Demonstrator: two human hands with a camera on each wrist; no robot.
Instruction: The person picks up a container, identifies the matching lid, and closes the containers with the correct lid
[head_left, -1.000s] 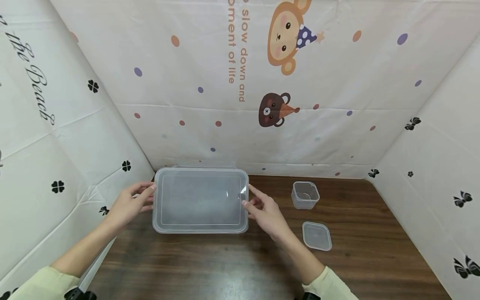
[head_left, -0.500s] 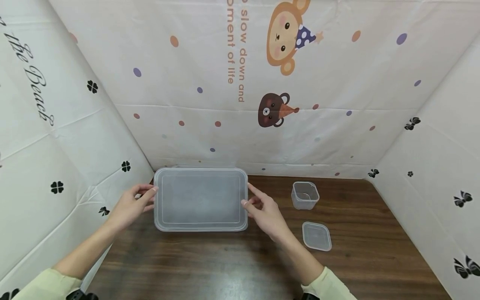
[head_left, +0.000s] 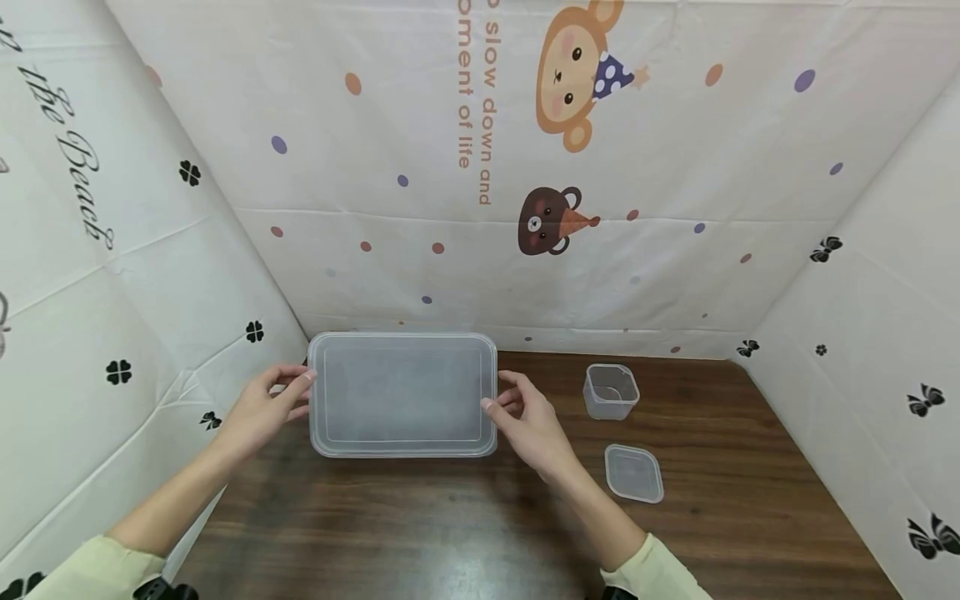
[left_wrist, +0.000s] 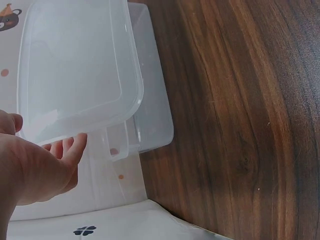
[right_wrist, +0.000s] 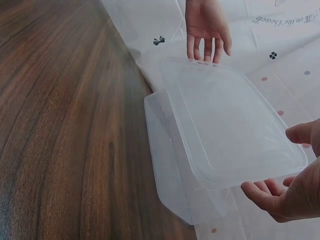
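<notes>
The fingers (left_wrist: 75,149) of the left hand (head_left: 258,408) and those of the right hand (head_left: 536,429) are partly curled, thumbs above and the others below, pinching opposite short edges of the large lid (head_left: 403,394), which spans the space between them. Beneath the fingers, the large container (left_wrist: 155,107) rests on the desk (head_left: 450,517), its side showing past the lid in both wrist views. My judgement is that this pair is only midway: lid over container, not seated; whether it is going on or coming off, I cannot tell. Right of the right fingers, the small box (head_left: 611,400) stands uncovered, a small lid (head_left: 633,473) lying nearer the person, so that pair is unjoined, untouched by either hand
</notes>
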